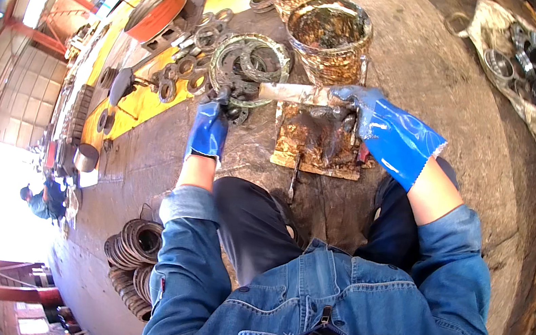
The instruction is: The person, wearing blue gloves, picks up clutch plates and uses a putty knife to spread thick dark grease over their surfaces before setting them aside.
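My right hand point(389, 131), in a blue rubber glove with greasy fingers, is closed on one end of a pale, straight bar point(295, 94). The bar points left, over the top of a grease-caked block or board point(301, 148) in front of me. My left hand point(209, 128), gloved the same way, reaches to the near side of a large metal ring point(284, 74) lying with smaller rings inside it. Its dark, greasy fingertips blend with the parts there, so their grip is hard to make out. A grease-coated bucket point(327, 63) stands just beyond the bar.
A second grimy bucket point(289, 9) stands farther back. Loose metal rings point(186, 65) lie left of the large ring. Stacked rings point(134, 244) sit by my left elbow. At far right, a pale sack point(493, 28) holds several rings. An orange drum point(156, 13) stands far left.
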Demonstrator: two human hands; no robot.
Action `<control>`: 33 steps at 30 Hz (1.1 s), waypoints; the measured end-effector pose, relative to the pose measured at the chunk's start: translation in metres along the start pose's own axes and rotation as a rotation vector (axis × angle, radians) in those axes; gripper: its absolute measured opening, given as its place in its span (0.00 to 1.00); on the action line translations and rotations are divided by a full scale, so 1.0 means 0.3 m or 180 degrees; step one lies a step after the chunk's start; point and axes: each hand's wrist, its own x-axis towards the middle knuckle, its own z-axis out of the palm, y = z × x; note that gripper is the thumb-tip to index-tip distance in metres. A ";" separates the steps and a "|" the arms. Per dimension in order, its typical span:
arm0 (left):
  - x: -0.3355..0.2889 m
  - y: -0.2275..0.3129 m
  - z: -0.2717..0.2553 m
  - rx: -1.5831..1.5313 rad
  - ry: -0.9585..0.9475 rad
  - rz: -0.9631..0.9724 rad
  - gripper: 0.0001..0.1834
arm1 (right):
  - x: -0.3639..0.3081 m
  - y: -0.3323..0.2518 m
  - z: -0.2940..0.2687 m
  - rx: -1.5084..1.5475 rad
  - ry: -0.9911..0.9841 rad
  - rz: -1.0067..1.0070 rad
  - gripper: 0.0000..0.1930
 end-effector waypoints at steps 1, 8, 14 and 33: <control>-0.002 -0.010 0.023 -0.0114 0.0288 -0.0246 0.14 | -0.002 0.006 0.011 -0.0021 -0.0014 0.0037 0.15; 0.060 -0.226 -0.050 -0.0753 0.1001 -0.0572 0.13 | 0.020 0.043 0.095 0.0254 -0.0107 0.0429 0.15; 0.064 -0.228 -0.044 -0.0769 0.1040 -0.0455 0.13 | 0.097 0.069 0.120 0.0440 -0.0367 0.0688 0.16; 0.069 -0.294 -0.142 0.0217 0.0889 0.0276 0.19 | 0.020 0.063 0.213 -0.1375 0.0499 0.0263 0.16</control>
